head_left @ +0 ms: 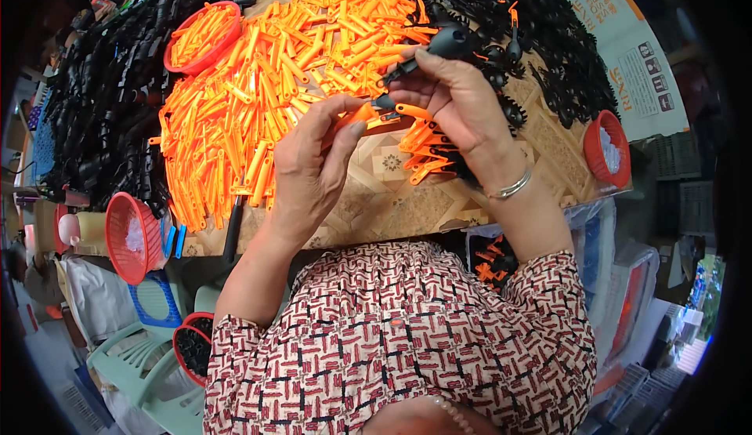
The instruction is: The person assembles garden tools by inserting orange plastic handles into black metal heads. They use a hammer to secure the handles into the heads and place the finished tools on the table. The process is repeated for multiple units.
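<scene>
My left hand [313,164] pinches a small orange plastic piece [362,114] at its fingertips. My right hand [454,102] grips a black plastic handle part [427,49] that slants up to the right. The orange piece and the black part meet between the two hands, above the patterned table [392,200]. Under my right wrist lies a small bunch of assembled orange pieces [423,149]. A big heap of loose orange pieces [274,82] spreads just beyond my left hand.
Black plastic parts are piled at the left [102,114] and at the far right [540,35]. A red basket of orange pieces [202,35] sits on the heap. More red baskets stand at the left [129,235], lower left [192,349] and right edge [607,149].
</scene>
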The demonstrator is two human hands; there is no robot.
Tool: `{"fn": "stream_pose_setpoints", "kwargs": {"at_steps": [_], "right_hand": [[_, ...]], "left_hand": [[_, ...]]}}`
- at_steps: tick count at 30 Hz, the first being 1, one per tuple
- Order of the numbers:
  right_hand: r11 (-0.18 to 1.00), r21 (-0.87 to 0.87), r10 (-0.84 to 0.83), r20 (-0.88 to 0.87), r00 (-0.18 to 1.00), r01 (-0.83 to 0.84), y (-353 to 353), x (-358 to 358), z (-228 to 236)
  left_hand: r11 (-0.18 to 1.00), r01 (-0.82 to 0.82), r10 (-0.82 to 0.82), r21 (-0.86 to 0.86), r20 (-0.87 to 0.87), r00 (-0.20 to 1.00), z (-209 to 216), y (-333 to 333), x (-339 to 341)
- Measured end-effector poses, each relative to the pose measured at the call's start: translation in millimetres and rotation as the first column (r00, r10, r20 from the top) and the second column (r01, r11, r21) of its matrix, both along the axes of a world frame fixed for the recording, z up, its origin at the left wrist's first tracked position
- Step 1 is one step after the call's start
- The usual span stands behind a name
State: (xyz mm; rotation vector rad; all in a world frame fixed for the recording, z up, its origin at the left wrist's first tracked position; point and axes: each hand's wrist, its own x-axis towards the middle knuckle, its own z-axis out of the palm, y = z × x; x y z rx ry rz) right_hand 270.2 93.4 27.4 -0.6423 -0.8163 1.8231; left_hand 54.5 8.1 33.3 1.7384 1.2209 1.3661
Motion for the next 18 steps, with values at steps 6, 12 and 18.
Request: {"fn": "stream_pose_setpoints", "kwargs": {"at_steps": [6,12,18], "right_hand": [[0.997,-0.050,-0.060,-0.135,0.989,0.054,-30.5,-21.6,-14.3],[0.997,-0.036,-0.069,-0.136,0.988,0.064,-42.1,-28.3,-24.5],[0.997,-0.057,-0.052,-0.166,0.985,0.043,-55.3,-34.8,-29.4]], "left_hand": [[0.962,-0.045,0.117,0.271,-0.255,0.960,-5.6,2.4,3.0],[0.951,-0.037,0.134,0.308,-0.303,0.943,-7.7,-2.6,2.4],[0.948,-0.037,0.130,0.315,-0.279,0.952,-10.4,-5.4,3.1]]}}
